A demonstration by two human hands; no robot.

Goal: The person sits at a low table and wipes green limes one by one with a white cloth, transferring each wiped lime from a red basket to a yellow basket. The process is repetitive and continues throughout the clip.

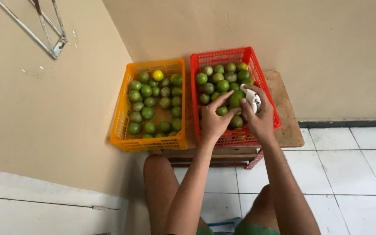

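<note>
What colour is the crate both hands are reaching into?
Red: the crate under the left hand and right hand shows plainly in the head view.

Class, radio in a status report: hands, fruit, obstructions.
Left hand on a green lime over red crate. Right hand holds white cloth. Orange crate alongside. Nothing blocking.
</note>
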